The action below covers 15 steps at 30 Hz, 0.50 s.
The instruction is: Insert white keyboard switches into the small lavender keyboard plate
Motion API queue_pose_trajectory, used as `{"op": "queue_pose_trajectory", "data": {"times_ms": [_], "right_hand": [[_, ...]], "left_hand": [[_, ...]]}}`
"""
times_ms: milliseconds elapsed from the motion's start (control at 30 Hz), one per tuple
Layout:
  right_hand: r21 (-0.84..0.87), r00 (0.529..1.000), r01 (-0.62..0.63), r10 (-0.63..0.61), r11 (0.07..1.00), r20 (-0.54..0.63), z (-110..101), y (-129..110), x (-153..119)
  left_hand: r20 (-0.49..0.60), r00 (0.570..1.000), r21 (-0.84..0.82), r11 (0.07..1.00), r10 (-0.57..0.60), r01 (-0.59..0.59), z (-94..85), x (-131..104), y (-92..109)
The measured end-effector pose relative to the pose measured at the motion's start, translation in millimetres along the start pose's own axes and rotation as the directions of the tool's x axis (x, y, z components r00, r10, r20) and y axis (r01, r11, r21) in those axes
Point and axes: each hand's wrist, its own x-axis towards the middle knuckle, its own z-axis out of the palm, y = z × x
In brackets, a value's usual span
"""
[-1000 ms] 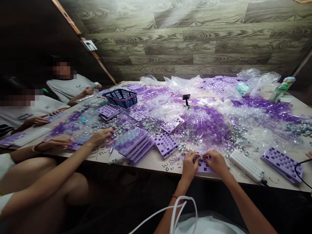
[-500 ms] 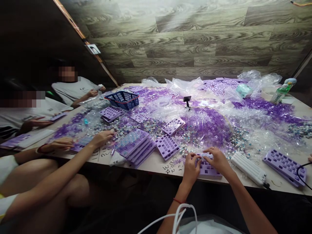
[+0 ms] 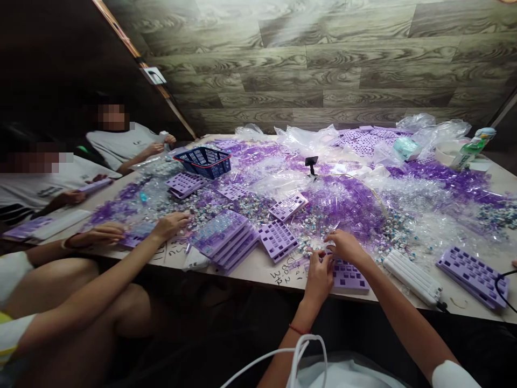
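Note:
A light purple keyboard plate (image 3: 352, 278) with square holes lies at the near edge of the table in front of me. At its left end is my left hand (image 3: 320, 276), fingers bent and drawn together. Whatever they pinch is too small to make out. Above the plate's far left corner reaches my right hand (image 3: 346, 248). Its bent fingers are a little apart, over loose small key switches (image 3: 309, 237), and nothing shows between them. The right forearm crosses beside the plate, whose upper left part is hidden by both hands.
To the left stand a stack of purple keyboard plates (image 3: 226, 242) and a co-worker's hand (image 3: 172, 225). A white bar-shaped object (image 3: 414, 279) and another plate stack (image 3: 472, 275) lie right. Behind are a blue basket (image 3: 205, 161), a small black stand (image 3: 311, 164) and clear plastic bags (image 3: 309, 140).
My right hand has moved left and away from me, off the plate to the loose switches. My left hand has stayed by the plate's left end. A co-worker at far left has shifted a plate.

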Motion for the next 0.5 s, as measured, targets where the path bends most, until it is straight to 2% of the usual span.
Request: {"op": "queue_pose_trajectory", "data": {"times_ms": [233, 500], "right_hand": [[-0.028, 0.999, 0.034, -0.034, 0.999, 0.008, 7.7, 1.5, 2.9], [0.104, 0.995, 0.033, -0.022, 0.994, -0.102, 11.3, 6.1, -3.1]], "left_hand": [[0.007, 1.0, -0.02, 1.0, -0.005, 0.005, -1.9, 0.7, -0.6], [0.002, 1.0, -0.031, 0.999, -0.014, 0.014, -3.4, 1.3, -0.1]]}}
